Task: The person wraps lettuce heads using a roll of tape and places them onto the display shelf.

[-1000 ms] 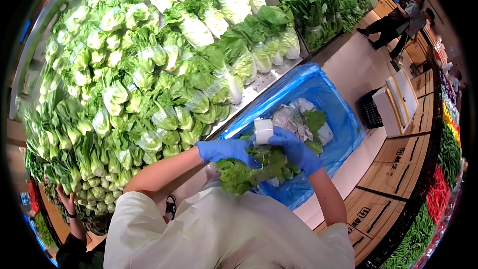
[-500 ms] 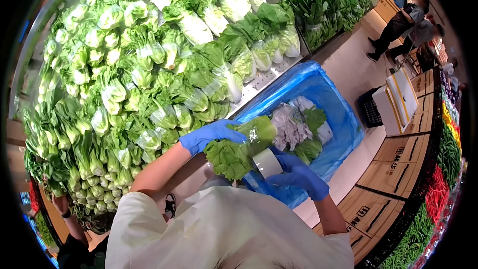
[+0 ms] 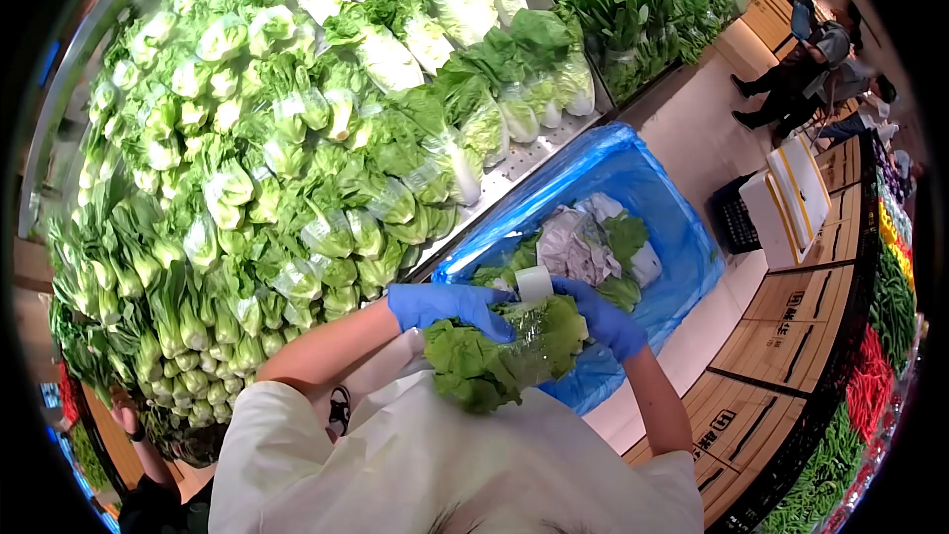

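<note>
In front of my shirt, my left hand, in a blue glove, grips a leafy head of lettuce with clear wrap shining around its middle. My right hand, also blue-gloved, is closed on a white-looking roll of tape against the far side of the lettuce. Its fingertips are partly hidden behind the leaves and roll. Just beyond both hands stands a bin lined with blue plastic, holding crumpled paper and loose green leaves.
A sloping display of leafy greens fills the left. Wooden crates line the right, with a white foam box and dark basket behind. People stand in the far aisle; another person's hand is at lower left.
The lettuce has turned and come closer to my body. The tape roll has moved from its near side to its far side, with my right hand shifting up and slightly right.
</note>
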{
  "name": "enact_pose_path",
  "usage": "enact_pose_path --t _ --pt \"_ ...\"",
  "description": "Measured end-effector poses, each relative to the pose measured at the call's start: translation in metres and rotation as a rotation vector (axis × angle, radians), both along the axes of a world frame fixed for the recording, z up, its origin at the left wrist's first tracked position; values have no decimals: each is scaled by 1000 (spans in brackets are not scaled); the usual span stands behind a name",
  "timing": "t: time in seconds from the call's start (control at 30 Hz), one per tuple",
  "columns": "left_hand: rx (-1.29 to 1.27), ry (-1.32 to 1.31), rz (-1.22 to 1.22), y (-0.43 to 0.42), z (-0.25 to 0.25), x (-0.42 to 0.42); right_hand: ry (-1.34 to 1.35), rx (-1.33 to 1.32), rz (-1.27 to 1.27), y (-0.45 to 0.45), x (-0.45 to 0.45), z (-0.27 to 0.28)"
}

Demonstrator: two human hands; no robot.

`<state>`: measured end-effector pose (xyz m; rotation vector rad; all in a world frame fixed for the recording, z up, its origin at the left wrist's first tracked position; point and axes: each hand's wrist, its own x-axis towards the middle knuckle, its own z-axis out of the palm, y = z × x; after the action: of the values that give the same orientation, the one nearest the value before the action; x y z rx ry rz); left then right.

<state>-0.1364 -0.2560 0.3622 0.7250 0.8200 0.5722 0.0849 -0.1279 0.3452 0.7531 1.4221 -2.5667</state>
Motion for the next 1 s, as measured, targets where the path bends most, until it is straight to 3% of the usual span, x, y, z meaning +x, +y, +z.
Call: enact_pose_path --t 0.17,0.23,0.3,0.33,0.4,0.47,0.57,0.6,0.7,0.73,0.8,0.9,1.0 --pt "-179 17 -61 11 19 -8 37 188 95 6 -20 -23" --pt "-204 -42 -21 9 -2 -15 45 240 66 8 -26 -26" --pt "-231 -105 21 7 -12 -15 104 -40 24 11 -37 -14" --pt "-239 -93 63 7 -11 -12 103 -40 26 9 -44 4" --pt "-250 -82 103 7 -16 -11 95 146 66 3 -55 44" --pt "14 1 215 4 -33 -16 121 210 59 -3 -52 45" --pt "-125 60 333 4 -2 -27 123 319 59 -9 -41 50" --pt "-147 -72 405 3 26 -24 97 362 62 -12 -35 54" --pt "-223 -217 516 -1 -7 -31 -50 273 -97 -23 -22 76" --pt "-133 -297 558 -2 -15 -31 -53 275 -98 -21 -20 83" --pt "-107 -374 611 -12 1 -25 -270 291 -33 -19 -16 94" --pt "-69 -474 712 -27 9 -12 -200 364 -163 -25 -11 102" --pt "-217 -603 700 -39 0 -13 -67 341 -289 -27 -10 105"
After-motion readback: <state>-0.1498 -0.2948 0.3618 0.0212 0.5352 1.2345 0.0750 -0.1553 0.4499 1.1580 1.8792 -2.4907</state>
